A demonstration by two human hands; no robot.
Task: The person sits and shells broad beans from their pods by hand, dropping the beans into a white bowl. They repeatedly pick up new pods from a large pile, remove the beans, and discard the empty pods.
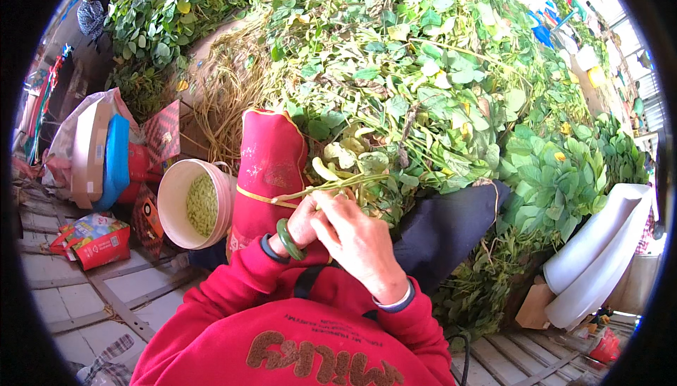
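Observation:
My left hand [301,222], with a green bangle on its wrist, is closed around a cut green plant stem [296,193] with leaves and pods. My right hand [359,238] is against it, its fingers bent at the same stem; whether they grip a pod is hidden. Pale green bean pods [325,170] hang on the stem just beyond my hands. A big heap of leafy bean plants [391,68] lies before me. At my left, a white bucket [225,201] holds shelled green beans [201,206] and tilts towards me.
Left of the bucket are a blue plastic basin [113,163], a red printed bag [103,243] and a checked red box [163,132]. White rolls [597,253] stand at the right by a cardboard piece [535,305]. A person [92,13] is at the upper left.

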